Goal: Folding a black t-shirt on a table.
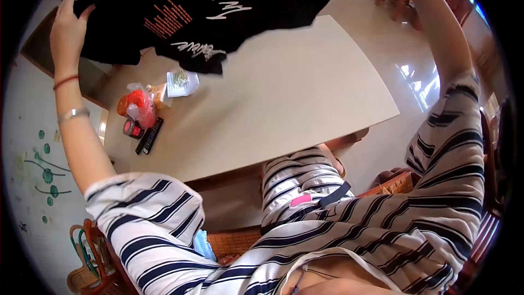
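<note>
A black printed garment (pixel 262 0) is held up above the table, bearing large white script and a small block of orange writing. My left hand (pixel 70 24) grips its edge at the upper left, thumb on one side and fingers on the other. The top of the garment runs out of the picture. My right arm reaches up at the right, and my right hand is beyond the upper rim, out of view. The cloth's lower edge hangs uneven over the cream tabletop (pixel 294 90).
Toward the table's left side are two remote controls (pixel 150 136), a red-labelled jar (pixel 133 128), red and clear plastic bags (pixel 141 106) and a white paper (pixel 183 84) with thin sticks on it. Wooden chairs (pixel 454 4) stand at the upper right. A wicker seat (pixel 233 242) is below me.
</note>
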`<state>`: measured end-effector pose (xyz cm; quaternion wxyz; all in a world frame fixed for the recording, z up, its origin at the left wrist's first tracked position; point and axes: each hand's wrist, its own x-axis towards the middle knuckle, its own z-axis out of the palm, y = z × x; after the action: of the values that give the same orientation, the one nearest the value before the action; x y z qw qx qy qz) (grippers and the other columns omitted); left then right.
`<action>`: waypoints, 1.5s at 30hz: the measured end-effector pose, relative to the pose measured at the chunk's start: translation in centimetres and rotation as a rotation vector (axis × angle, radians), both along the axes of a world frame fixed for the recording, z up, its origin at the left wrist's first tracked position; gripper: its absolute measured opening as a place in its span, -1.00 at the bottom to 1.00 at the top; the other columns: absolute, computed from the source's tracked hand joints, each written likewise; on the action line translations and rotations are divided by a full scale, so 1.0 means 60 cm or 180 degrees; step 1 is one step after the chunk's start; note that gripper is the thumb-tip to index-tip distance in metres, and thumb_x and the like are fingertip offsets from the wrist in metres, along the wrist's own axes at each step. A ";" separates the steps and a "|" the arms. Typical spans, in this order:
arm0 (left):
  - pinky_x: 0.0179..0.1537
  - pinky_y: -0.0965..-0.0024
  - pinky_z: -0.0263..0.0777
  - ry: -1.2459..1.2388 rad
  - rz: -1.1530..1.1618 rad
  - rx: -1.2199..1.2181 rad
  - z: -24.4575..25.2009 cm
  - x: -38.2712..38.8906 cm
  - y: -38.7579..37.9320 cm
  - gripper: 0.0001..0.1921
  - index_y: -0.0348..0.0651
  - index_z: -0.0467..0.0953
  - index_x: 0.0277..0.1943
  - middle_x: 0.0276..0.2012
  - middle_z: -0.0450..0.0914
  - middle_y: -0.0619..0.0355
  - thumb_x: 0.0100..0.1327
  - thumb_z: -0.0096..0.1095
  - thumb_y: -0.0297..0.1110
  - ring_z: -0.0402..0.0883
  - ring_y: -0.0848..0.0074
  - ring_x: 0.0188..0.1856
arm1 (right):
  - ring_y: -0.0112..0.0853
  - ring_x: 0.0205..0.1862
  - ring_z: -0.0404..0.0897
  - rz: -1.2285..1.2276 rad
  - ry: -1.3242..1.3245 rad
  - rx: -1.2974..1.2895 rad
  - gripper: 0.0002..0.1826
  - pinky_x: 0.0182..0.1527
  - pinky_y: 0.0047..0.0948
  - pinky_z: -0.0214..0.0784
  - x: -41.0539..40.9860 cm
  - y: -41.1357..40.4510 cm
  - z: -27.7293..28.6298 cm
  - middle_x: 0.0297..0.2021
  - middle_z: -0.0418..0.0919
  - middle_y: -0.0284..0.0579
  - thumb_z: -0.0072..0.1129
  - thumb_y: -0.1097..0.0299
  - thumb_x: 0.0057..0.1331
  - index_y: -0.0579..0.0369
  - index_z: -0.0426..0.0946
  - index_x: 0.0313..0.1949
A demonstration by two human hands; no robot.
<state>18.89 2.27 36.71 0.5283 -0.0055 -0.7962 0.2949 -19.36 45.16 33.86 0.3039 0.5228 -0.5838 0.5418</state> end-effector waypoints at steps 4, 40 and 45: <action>-0.12 0.41 0.34 -0.0703 -0.0633 0.0260 -0.131 0.054 0.107 -0.58 -0.16 0.36 -0.08 -0.20 0.45 0.10 -0.08 0.24 -0.53 0.45 0.28 -0.15 | -0.38 -0.52 0.38 -0.1825 0.0620 0.0787 -0.92 -0.47 -0.42 0.19 0.173 0.049 -0.127 -0.59 0.43 -0.27 -0.03 0.41 0.08 0.04 0.46 -0.51; -0.02 0.30 0.28 -0.2619 0.0556 0.3553 -0.691 0.033 -0.025 -0.63 -0.41 0.35 -0.07 -0.14 0.45 -0.19 0.04 0.13 -0.44 0.41 0.11 -0.04 | -0.41 -0.37 0.49 -0.1235 -0.2680 0.2105 -0.70 -0.26 -0.50 0.33 0.201 0.025 -0.679 -0.34 0.52 -0.17 0.12 0.39 0.07 0.12 0.44 -0.17; 0.09 0.09 0.09 -0.1672 0.0942 0.2889 -0.702 0.025 0.102 -0.55 -0.19 0.23 0.07 0.16 0.15 -0.01 0.11 0.07 -0.33 0.17 0.15 0.16 | -0.28 -0.37 0.49 -0.1900 -0.2123 0.1876 -0.68 -0.27 -0.40 0.34 0.231 0.039 -0.702 -0.29 0.46 -0.12 0.07 0.45 0.05 0.04 0.39 -0.14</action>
<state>20.36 8.40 -5.41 0.2138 0.2617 -0.9410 -0.0185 -5.50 47.52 -8.25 0.0831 0.1966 -0.8993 0.3817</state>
